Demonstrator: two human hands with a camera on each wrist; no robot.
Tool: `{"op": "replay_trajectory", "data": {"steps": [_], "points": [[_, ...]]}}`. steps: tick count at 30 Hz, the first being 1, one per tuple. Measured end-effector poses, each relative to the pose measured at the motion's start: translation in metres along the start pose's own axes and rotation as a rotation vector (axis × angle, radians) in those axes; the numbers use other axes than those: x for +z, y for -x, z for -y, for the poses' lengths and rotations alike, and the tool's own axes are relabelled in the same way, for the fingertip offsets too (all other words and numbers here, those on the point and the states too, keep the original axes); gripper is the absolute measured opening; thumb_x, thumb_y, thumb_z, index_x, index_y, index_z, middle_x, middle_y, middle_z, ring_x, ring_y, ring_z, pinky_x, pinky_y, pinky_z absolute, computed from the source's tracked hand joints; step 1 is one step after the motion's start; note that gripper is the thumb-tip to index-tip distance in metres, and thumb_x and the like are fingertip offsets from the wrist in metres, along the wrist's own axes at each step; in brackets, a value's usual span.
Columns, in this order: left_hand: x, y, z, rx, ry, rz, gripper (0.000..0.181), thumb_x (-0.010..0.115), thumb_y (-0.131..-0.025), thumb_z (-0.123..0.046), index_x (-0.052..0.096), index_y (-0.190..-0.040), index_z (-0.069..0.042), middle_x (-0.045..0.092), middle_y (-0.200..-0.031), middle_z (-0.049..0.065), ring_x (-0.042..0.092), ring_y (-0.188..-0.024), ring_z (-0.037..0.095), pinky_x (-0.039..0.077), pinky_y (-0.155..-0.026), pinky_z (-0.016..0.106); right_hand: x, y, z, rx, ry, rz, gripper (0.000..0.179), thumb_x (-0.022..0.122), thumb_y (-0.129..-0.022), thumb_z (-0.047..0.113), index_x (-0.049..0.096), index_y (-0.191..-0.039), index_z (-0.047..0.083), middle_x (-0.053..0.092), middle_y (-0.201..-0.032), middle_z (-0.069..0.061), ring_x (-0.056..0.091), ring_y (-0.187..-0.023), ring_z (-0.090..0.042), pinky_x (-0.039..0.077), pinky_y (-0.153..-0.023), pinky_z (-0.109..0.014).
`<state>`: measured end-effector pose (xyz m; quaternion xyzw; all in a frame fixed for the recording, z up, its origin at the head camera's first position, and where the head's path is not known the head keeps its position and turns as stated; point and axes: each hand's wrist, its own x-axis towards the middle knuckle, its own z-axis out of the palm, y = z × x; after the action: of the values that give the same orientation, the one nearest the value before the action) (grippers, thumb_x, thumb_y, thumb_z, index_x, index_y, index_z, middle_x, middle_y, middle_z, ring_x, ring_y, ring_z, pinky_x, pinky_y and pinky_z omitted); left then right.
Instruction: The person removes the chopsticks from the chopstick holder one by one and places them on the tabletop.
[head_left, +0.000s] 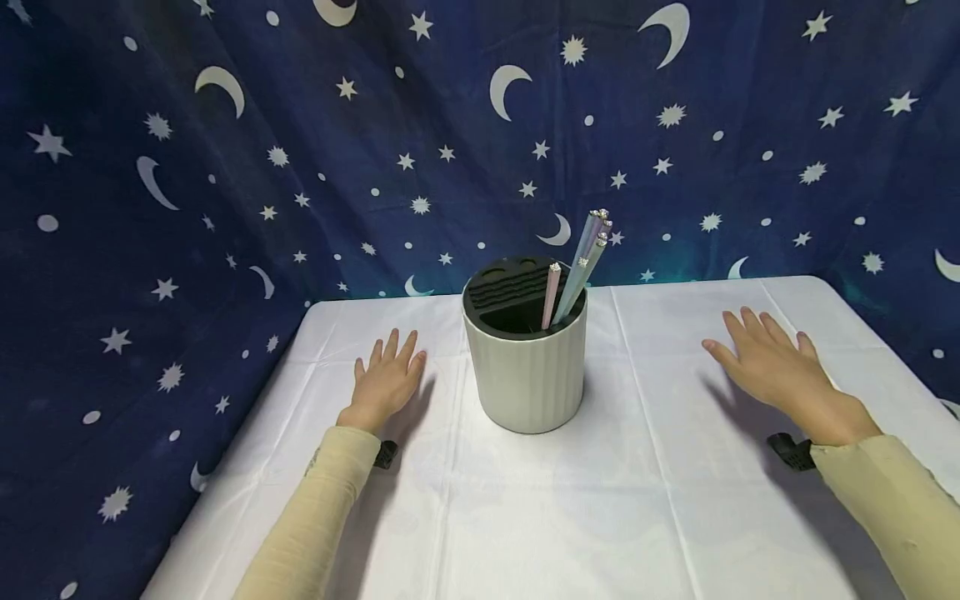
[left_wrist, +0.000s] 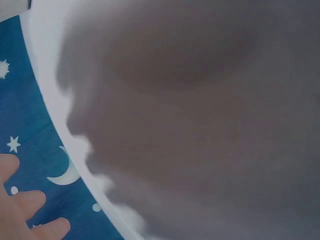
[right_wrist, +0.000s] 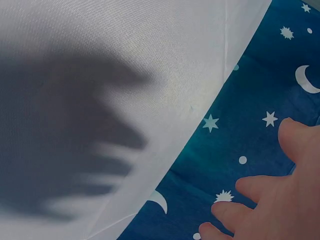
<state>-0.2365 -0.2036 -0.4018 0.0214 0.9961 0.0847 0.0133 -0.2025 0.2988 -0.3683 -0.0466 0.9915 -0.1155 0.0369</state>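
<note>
A ribbed off-white round holder (head_left: 525,379) with a black slotted insert (head_left: 517,287) stands upright at the middle of the table. Several slim pens (head_left: 581,271) with sparkly ends lean to the right in its open compartment, among them a shorter pink pen (head_left: 551,296). To the left of the holder, my left hand (head_left: 384,382) has its fingers spread and holds nothing. Farther off on the other side, my right hand (head_left: 776,367) is likewise spread, palm down, with nothing in it. Both hands cast shadows on the white cloth below them.
A white cloth with fold creases covers the table (head_left: 555,517). Behind and to the left hangs a dark blue curtain (head_left: 450,125) with moons and stars. Each wrist carries a small black device (head_left: 791,450) under its beige sleeve.
</note>
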Motion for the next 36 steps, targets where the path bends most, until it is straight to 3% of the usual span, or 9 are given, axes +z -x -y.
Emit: {"op": "replay_trajectory", "data": {"steps": [7, 10, 13, 17, 23, 26, 28, 33, 36], "points": [[0.003, -0.001, 0.0, 0.01, 0.009, -0.017, 0.058, 0.015, -0.093, -0.052, 0.017, -0.144, -0.026, 0.009, -0.148, 0.008, 0.009, -0.132, 0.036, 0.008, -0.097, 0.062, -0.003, 0.0, 0.004, 0.006, -0.016, 0.007, 0.087, 0.016, -0.088, 0.063, 0.006, -0.14, -0.006, 0.0, -0.141, -0.031, -0.005, -0.127, -0.047, -0.008, -0.089, -0.067], [-0.001, -0.002, -0.004, 0.043, 0.05, -0.086, 0.057, 0.017, -0.093, -0.051, 0.026, -0.142, -0.023, 0.021, -0.146, 0.009, 0.02, -0.13, 0.035, 0.017, -0.097, 0.058, -0.005, -0.005, 0.007, -0.012, -0.037, 0.002, 0.085, 0.018, -0.089, 0.061, 0.007, -0.14, -0.007, 0.002, -0.141, -0.032, -0.004, -0.127, -0.047, -0.006, -0.09, -0.067], [-0.006, -0.002, -0.012, 0.068, 0.15, -0.187, 0.051, 0.026, -0.094, -0.048, 0.041, -0.135, -0.022, 0.038, -0.137, 0.006, 0.036, -0.122, 0.03, 0.03, -0.094, 0.052, -0.004, -0.01, 0.011, -0.038, -0.072, -0.017, 0.083, 0.021, -0.09, 0.058, 0.01, -0.139, -0.008, 0.005, -0.14, -0.034, 0.001, -0.127, -0.048, -0.001, -0.091, -0.066], [-0.02, 0.0, -0.031, 0.09, 0.389, -0.339, 0.039, 0.038, -0.093, -0.042, 0.055, -0.121, -0.021, 0.054, -0.118, 0.0, 0.052, -0.103, 0.022, 0.041, -0.083, 0.042, -0.002, -0.016, 0.019, -0.075, -0.155, -0.095, 0.076, 0.027, -0.092, 0.052, 0.018, -0.138, -0.008, 0.015, -0.138, -0.034, 0.013, -0.125, -0.049, 0.01, -0.093, -0.063], [-0.051, 0.012, -0.07, 0.144, 0.873, -0.53, 0.032, 0.044, -0.092, -0.038, 0.059, -0.111, -0.017, 0.059, -0.106, -0.001, 0.055, -0.097, 0.013, 0.044, -0.079, 0.037, -0.004, -0.02, 0.048, -0.115, -0.359, -0.35, 0.056, 0.034, -0.094, 0.042, 0.036, -0.135, 0.003, 0.04, -0.128, -0.025, 0.036, -0.114, -0.044, 0.027, -0.087, -0.058], [-0.062, 0.024, -0.086, 0.18, 1.06, -0.512, 0.032, 0.045, -0.092, -0.036, 0.057, -0.114, -0.015, 0.058, -0.11, 0.003, 0.055, -0.1, 0.015, 0.044, -0.081, 0.037, -0.005, -0.017, 0.072, -0.118, -0.496, -0.509, 0.046, 0.038, -0.094, 0.038, 0.048, -0.127, 0.008, 0.052, -0.119, -0.016, 0.045, -0.108, -0.034, 0.033, -0.084, -0.052], [-0.066, 0.029, -0.095, 0.202, 1.119, -0.472, 0.033, 0.044, -0.093, -0.034, 0.055, -0.117, -0.014, 0.056, -0.114, 0.005, 0.054, -0.103, 0.017, 0.044, -0.083, 0.038, -0.004, -0.013, 0.089, -0.111, -0.583, -0.605, 0.04, 0.041, -0.094, 0.036, 0.054, -0.121, 0.01, 0.058, -0.111, -0.009, 0.049, -0.104, -0.024, 0.038, -0.084, -0.042], [-0.075, 0.031, -0.105, 0.259, 1.163, -0.432, 0.039, 0.035, -0.097, -0.033, 0.048, -0.127, -0.012, 0.048, -0.127, 0.004, 0.047, -0.113, 0.019, 0.04, -0.089, 0.043, -0.004, -0.008, 0.139, -0.167, -0.86, -0.756, 0.028, 0.047, -0.093, 0.027, 0.06, -0.113, 0.012, 0.063, -0.095, -0.002, 0.056, -0.089, -0.005, 0.04, -0.08, -0.016], [-0.082, 0.031, -0.105, 0.284, 1.127, -0.432, 0.042, 0.032, -0.097, -0.037, 0.045, -0.13, -0.016, 0.043, -0.132, 0.0, 0.042, -0.118, 0.017, 0.037, -0.092, 0.041, -0.008, -0.007, 0.166, -0.273, -1.012, -0.789, 0.024, 0.048, -0.093, 0.021, 0.06, -0.11, 0.008, 0.061, -0.092, -0.002, 0.058, -0.088, -0.006, 0.042, -0.081, -0.017]]}}
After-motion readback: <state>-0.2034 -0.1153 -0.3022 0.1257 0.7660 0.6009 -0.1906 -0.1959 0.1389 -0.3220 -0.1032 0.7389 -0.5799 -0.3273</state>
